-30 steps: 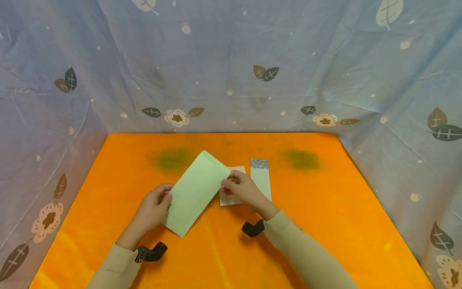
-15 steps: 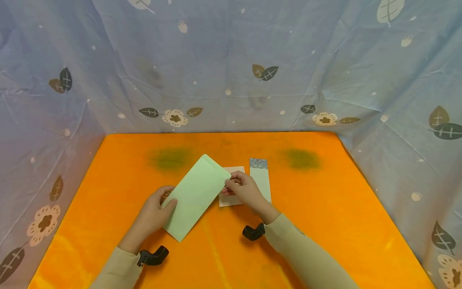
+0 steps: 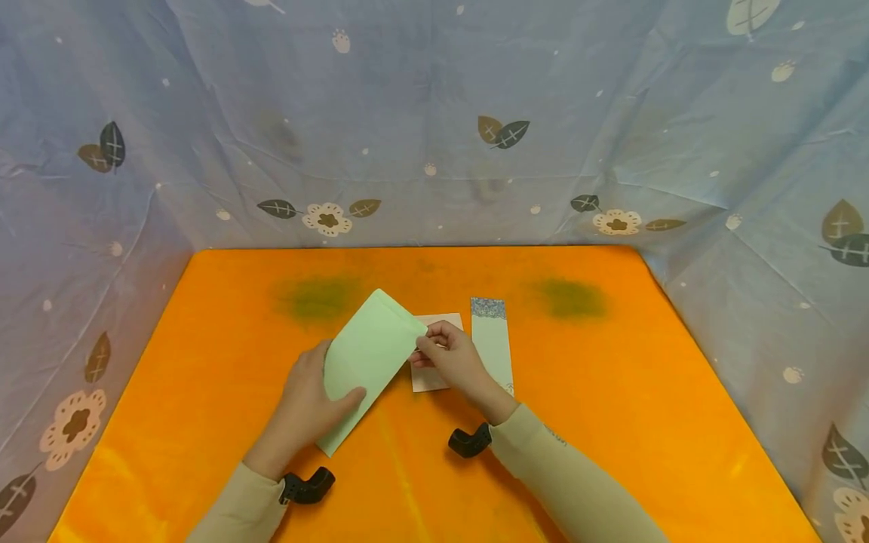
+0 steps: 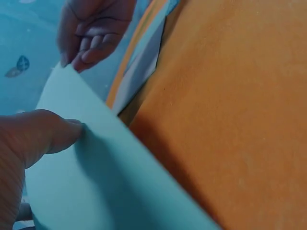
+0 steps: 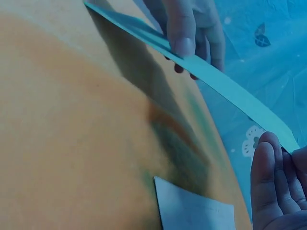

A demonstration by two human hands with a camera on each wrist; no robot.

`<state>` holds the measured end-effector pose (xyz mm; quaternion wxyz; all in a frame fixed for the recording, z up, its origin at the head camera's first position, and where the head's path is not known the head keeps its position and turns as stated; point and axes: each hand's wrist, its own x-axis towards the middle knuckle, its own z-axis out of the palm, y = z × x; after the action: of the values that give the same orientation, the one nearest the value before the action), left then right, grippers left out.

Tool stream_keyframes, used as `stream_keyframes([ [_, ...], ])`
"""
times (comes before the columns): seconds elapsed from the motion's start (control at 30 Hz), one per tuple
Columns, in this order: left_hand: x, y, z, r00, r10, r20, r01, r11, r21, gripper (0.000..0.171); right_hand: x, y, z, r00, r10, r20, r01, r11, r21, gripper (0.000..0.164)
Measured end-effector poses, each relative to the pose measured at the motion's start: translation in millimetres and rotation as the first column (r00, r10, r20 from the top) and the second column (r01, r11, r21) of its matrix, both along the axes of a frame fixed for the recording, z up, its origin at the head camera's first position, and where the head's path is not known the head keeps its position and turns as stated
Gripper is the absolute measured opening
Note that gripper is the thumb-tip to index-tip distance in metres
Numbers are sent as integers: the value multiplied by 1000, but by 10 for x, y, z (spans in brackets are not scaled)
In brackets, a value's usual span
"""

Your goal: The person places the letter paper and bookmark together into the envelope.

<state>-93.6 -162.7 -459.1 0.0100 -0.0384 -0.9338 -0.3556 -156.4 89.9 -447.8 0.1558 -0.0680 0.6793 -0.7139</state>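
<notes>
We hold a pale green, oblong paper envelope, slightly bowed, slantwise between our two hands: our left hand grips its near part with the thumb across its face, and our right hand pinches one corner of its creased far end.

Kinda wrinkly blue-grey fabric walls with leaves and flowers, three sides round an orange tabletop; two green patches toward the back, too fuzzy to call.
</notes>
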Motion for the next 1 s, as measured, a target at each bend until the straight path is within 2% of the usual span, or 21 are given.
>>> stream_keyframes([
  [0.1,-1,55,16,998,14,-58,-17,998,-54,108,-5,-29,14,1000,-4,9,4,1000,-12,17],
  [0.3,-36,164,68,988,43,-150,-60,992,-111,127,-11,-83,69,1000,-1,31,2,1000,-31,20],
  [0.47,-69,210,82,980,58,-189,-85,986,-142,129,-6,-101,96,998,17,56,-14,998,-60,22],
  [0.57,-82,207,72,978,57,-202,-88,985,-147,127,-5,-77,93,997,48,52,-46,998,-43,23],
  [0.7,-86,173,69,978,68,-199,-97,986,-139,125,-9,31,67,998,65,6,-66,996,59,27],
  [0.8,-83,133,70,978,80,-192,-106,986,-128,123,-24,164,20,997,49,-60,-40,987,156,30],
  [0.9,-73,97,72,981,81,-176,-103,987,-120,123,-46,309,-43,990,29,-136,7,967,256,33],
  [1.0,-59,79,70,984,80,-161,-99,988,-115,123,-68,451,-96,974,12,-225,73,928,364,38],
])
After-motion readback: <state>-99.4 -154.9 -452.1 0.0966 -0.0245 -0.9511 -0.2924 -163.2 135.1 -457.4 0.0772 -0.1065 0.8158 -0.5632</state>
